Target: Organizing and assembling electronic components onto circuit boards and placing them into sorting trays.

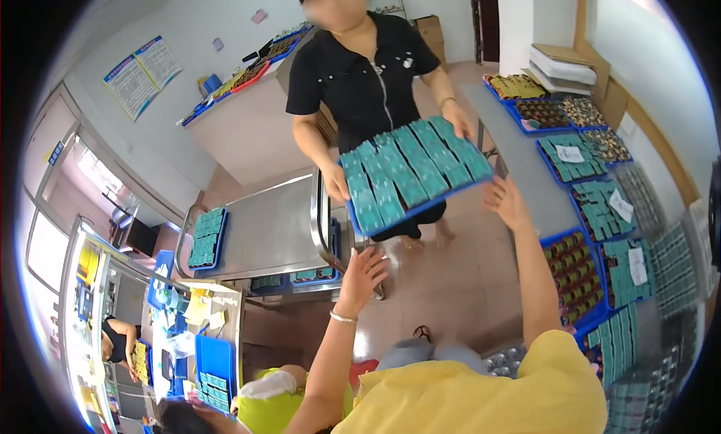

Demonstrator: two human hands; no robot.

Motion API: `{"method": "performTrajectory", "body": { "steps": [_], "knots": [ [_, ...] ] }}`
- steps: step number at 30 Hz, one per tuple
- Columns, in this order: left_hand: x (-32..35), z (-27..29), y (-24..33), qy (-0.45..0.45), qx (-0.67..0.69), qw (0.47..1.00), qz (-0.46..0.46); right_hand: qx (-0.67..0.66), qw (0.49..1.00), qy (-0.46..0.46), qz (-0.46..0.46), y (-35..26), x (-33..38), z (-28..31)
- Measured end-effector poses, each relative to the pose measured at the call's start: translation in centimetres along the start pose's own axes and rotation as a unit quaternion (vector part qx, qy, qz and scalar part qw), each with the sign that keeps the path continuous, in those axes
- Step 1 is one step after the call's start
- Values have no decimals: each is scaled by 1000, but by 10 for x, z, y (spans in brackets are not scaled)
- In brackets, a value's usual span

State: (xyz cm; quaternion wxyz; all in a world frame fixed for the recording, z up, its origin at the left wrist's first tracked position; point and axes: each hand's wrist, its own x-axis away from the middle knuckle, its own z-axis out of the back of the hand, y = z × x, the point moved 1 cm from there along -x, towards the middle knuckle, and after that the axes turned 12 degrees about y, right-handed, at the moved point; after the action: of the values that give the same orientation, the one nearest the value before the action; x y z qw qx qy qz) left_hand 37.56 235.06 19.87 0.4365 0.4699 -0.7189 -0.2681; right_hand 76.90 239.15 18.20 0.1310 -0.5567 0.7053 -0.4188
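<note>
A person in a black short-sleeved top, facing me, holds a blue tray (pixel 375 230) by its two sides. Rows of small teal-green blocks (pixel 409 164) fill it, and it is tilted slightly toward me. My left hand (pixel 364 276), with a bracelet at the wrist, reaches up below the tray's near left corner, fingers spread and apart from it. On the other side, my right hand (pixel 508 201) is raised beside the tray's right corner. Its fingers are stretched out and hold nothing; whether the fingertips touch the rim I cannot tell.
A steel cart (pixel 270 224) stands on the left, carrying another tray of teal blocks (pixel 206 239). Along the right, a grey table (pixel 502 126) bears several blue trays of parts. Someone in lime green (pixel 270 404) sits close by my left arm; another person works farther left.
</note>
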Motion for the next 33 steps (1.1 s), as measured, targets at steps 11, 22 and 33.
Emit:
{"method": "performTrajectory", "body": {
  "steps": [11, 22, 33],
  "knots": [
    [-82, -9, 21, 79, 6, 984, 161, 70, 984, -63, -152, 44, -53, 29],
    [12, -11, -43, 327, -125, 937, -16, 332, 940, -75, 6, 83, -17, 105],
    [206, -11, -139, 517, -16, 855, -30, 338, 880, -285, -174, 65, 68, -8]
  ]
}}
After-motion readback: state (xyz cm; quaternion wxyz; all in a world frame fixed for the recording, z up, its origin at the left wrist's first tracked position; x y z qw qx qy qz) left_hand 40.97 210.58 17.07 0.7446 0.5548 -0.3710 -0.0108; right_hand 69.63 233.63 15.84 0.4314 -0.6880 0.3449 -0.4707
